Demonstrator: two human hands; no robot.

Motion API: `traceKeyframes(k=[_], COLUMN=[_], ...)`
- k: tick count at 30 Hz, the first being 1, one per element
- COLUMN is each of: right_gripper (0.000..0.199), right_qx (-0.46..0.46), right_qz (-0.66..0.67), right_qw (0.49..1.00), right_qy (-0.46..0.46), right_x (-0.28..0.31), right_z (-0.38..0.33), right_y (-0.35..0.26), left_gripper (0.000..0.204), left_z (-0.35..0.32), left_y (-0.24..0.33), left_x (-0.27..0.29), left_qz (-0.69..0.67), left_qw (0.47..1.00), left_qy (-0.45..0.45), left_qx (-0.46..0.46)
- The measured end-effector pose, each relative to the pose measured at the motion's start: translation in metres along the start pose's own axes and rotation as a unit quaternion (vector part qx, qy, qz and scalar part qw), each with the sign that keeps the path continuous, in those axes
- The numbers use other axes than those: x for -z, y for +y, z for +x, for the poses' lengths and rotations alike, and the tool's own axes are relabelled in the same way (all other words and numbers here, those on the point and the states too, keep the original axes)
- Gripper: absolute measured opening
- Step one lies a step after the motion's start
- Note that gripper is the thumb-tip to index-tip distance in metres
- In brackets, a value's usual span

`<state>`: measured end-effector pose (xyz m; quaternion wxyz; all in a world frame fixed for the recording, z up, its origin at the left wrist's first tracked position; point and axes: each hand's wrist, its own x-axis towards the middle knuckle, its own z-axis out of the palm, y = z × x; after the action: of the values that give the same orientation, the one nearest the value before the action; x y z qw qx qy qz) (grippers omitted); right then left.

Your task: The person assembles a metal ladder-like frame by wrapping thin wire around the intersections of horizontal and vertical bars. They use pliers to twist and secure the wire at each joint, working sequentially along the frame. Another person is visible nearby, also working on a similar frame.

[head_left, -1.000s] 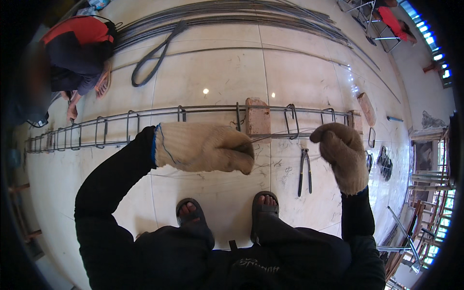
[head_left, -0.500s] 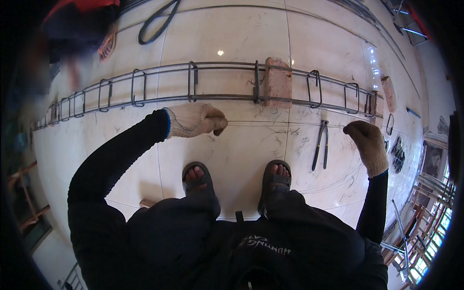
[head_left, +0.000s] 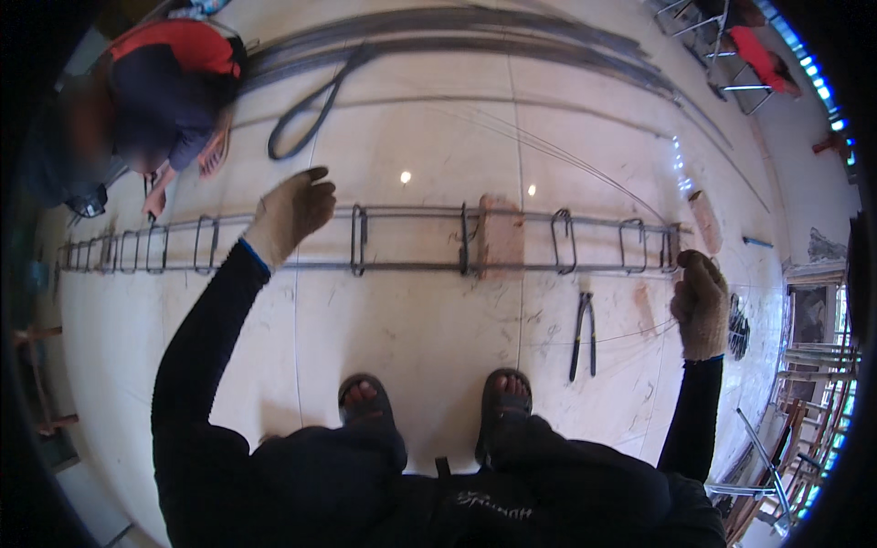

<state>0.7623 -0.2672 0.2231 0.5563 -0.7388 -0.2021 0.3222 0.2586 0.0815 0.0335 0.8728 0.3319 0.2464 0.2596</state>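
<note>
My left hand (head_left: 297, 212), in a knit work glove, is raised over the far side of a long rebar cage (head_left: 416, 267). Its fingers are parted, and nothing shows in them. At the cage's right end, my gloved right hand (head_left: 702, 306) is closed on thin tie wire (head_left: 585, 168). Strands of it run from there toward the far middle of the floor, and others trail to the lower left. Square stirrups (head_left: 358, 239) ring the cage's bars. A brick (head_left: 501, 239) sits under the cage, right of centre. Pincers (head_left: 583, 336) with dark handles lie on the floor nearer me.
A co-worker (head_left: 174, 100) crouches at the far left, a hand by the cage. Long steel bars (head_left: 438, 44) and a dark loop (head_left: 306, 114) lie beyond it. Another brick (head_left: 703, 219) is near the cage's right end. My sandalled feet (head_left: 365, 402) stand on the tiles.
My left hand has gone from holding the stretched wire in front of the cage up and left over it, letting the wire go. The wire strands now spread away from my right hand.
</note>
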Motion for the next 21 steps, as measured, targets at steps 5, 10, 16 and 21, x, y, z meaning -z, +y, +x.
traceKeyframes(k=[5, 10, 16, 21], right_gripper=[0.023, 0.029, 0.039, 0.043], right_qx=[-0.028, -0.152, -0.256, -0.192], right_qz=[0.147, 0.329, 0.276, 0.073], right_qw=[0.987, 0.909, 0.816, 0.886], right_qy=[-0.053, -0.208, -0.438, -0.416], right_x=[-0.044, -0.129, -0.177, -0.170], right_z=[-0.014, -0.045, -0.112, -0.103], right_y=[0.003, 0.046, 0.110, 0.101], left_gripper=[0.057, 0.054, 0.049, 0.044], left_z=[0.032, 0.042, 0.019, -0.011], left_y=[-0.021, -0.025, -0.042, -0.065], left_x=[-0.138, -0.242, -0.277, -0.252], left_qz=[0.278, 0.189, 0.190, 0.322], left_qw=[0.957, 0.968, 0.964, 0.941], left_qy=[0.082, -0.052, 0.040, 0.066], left_qx=[-0.006, -0.156, -0.183, -0.078])
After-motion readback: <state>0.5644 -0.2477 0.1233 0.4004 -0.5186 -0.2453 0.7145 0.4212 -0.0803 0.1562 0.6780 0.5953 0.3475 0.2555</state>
